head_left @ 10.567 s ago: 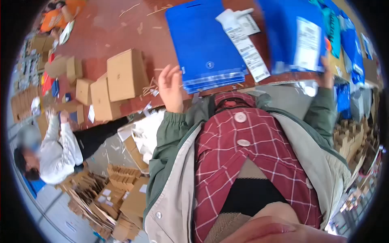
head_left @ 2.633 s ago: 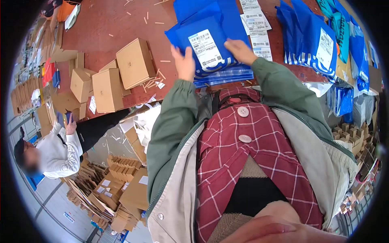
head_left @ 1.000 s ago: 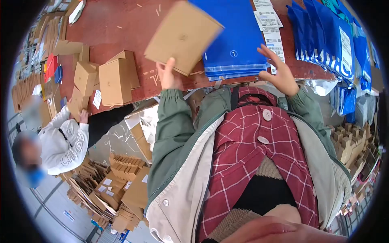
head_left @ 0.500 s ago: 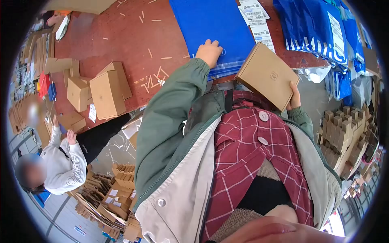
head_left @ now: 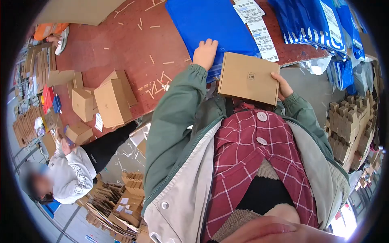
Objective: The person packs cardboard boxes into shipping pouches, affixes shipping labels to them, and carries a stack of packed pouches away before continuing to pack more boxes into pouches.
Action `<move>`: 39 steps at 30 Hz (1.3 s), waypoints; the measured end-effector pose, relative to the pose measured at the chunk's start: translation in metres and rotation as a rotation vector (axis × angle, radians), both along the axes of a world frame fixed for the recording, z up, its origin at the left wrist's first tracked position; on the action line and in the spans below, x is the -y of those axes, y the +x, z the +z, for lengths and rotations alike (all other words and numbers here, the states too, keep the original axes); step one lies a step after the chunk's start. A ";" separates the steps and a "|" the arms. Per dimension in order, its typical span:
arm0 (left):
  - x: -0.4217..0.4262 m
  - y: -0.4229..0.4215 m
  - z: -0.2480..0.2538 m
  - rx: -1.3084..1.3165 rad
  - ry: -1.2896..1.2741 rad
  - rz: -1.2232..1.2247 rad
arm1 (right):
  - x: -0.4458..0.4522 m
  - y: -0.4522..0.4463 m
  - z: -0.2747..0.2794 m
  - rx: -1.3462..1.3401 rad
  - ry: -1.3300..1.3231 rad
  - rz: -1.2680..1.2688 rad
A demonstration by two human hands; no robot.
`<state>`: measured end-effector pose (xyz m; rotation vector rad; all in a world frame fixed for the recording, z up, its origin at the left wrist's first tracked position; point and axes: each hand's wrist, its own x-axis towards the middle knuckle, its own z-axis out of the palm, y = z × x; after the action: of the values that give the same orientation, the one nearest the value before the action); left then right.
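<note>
Smooth brown cardboard is being shown in the shallow box (head_left: 248,83), a rectangular block with crisp, straight edges, which is being held right of centre in the upper half of the frame, at the near edge of the worktop (head_left: 109,44). Its broad face, plain but for a small dark square mark, is being turned up towards the camera. Its long axis is being kept almost left to right across the frame, dipping slightly towards the right, and the lower right part of the flat blue bags (head_left: 202,22) is being hidden by it. The short right-hand edge is being clasped in the grip of the right hand (head_left: 285,86). The bags, of smooth plastic, are being touched near their lower edge by the bent fingers of the left hand (head_left: 205,54); whether anything is being pinched in that grip is not being made clear.

Beside the bags, a strip of white paper labels (head_left: 263,38) is being displayed. The dull red worktop is being littered with thin pale slivers (head_left: 152,59). Creased blue parcels (head_left: 306,22) are being seen upper right, angular cardboard boxes (head_left: 113,103) at left.
</note>
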<state>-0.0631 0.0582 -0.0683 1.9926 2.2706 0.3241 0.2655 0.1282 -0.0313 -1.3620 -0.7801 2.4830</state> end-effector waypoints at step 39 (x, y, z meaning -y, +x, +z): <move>0.126 0.059 0.029 0.226 0.196 0.573 | 0.000 -0.104 -0.049 0.191 0.641 0.943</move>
<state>-0.0046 -0.0674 -0.0397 1.2394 2.6860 0.7978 0.1613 0.1287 -0.0803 -1.1124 -2.4476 2.2260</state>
